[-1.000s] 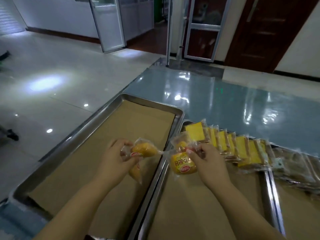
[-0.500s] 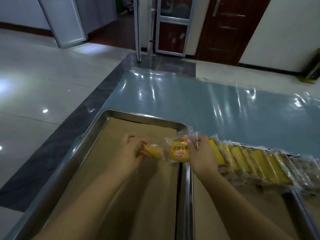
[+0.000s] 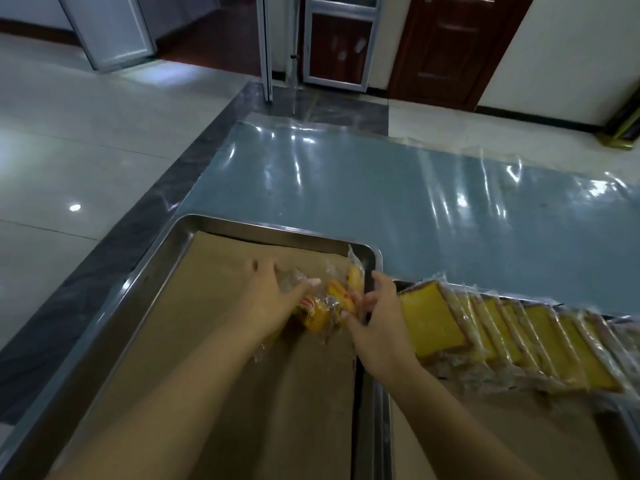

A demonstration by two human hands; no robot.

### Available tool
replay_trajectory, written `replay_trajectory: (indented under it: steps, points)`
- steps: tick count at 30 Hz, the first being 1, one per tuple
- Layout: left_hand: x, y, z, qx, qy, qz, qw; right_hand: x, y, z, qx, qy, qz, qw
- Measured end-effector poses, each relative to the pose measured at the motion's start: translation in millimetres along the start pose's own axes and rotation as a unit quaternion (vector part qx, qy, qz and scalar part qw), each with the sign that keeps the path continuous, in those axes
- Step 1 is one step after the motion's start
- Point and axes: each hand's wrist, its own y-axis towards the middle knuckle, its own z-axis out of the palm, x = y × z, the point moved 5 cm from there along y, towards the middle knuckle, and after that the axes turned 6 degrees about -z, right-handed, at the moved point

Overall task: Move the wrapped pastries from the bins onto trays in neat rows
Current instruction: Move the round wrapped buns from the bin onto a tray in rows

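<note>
Pastries: small yellow buns in clear wrap (image 3: 313, 315), bunched in the far right corner of the left tray (image 3: 263, 225), on its brown paper (image 3: 207, 341).
Left hand: (image 3: 277, 299) lies spread over the nearest bun, fingers fairly straight, pressing rather than gripping.
Right hand: (image 3: 381, 320) comes in from the right, fingertips on the wrappers. I cannot tell whether it pinches one.
Hands together: close, one either side of the bunch, not touching.
Handling: light and soft, by the look, and easily squashed. The film is slick and crinkly, so a bun may slide under a flat palm.
Where to hold: the sealed wrapper ends or the bun's sides, lightly. Avoid pushing down on the top.
Bun count: at least three. The overlapping wrap and the hands hide any more.
Slices: yellow wrapped cake slices (image 3: 433, 315) lean in one overlapping row across the far end of the right tray (image 3: 382, 431).
Slice count: seven or more. The far end blurs and runs out of view.
Trays: two show, side by side on the shiny table (image 3: 381, 202).
Bins: none in view.
</note>
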Motion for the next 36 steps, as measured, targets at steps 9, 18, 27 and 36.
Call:
replay_trajectory:
  steps: [9, 18, 27, 36]
  points:
    - [32, -39, 3, 0.108, 0.042, 0.076, 0.99, 13, -12, -6, 0.091, -0.043, -0.062, 0.993]
    - [34, -44, 7, 0.03, 0.017, 0.044, 0.998, 17, 0, -7, 0.064, -0.018, -0.021, 0.998]
    - [9, -17, 31, 0.064, -0.028, 0.076, 0.995, 9, 29, -7, 0.013, 0.045, -0.007, 0.999]
    - [-15, 26, 41, 0.047, -0.012, 0.091, 0.995, 0, 64, -18, 0.003, 0.028, 0.056, 0.998]
